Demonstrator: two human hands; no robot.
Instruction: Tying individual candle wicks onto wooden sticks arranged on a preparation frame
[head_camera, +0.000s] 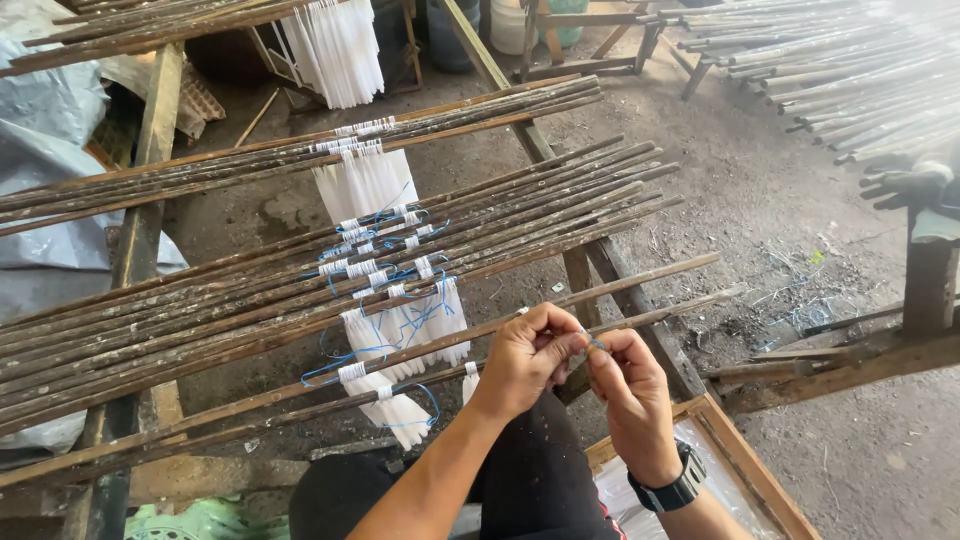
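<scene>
My left hand (528, 357) and my right hand (628, 390) meet just above the near end of a long bamboo stick (250, 402). Both pinch a thin blue string (594, 343) between their fingertips. A black watch sits on my right wrist. Bundles of white strands (400, 330), tied with blue string, hang from the row of dark bamboo sticks (300, 280) lying across the wooden rack in front of me.
More sticks lie on a rack at the back left (150, 25) and at the top right (840, 70). A wooden tray frame with clear plastic (740, 460) sits by my right knee. Wooden beams (850, 365) and dirt floor lie to the right.
</scene>
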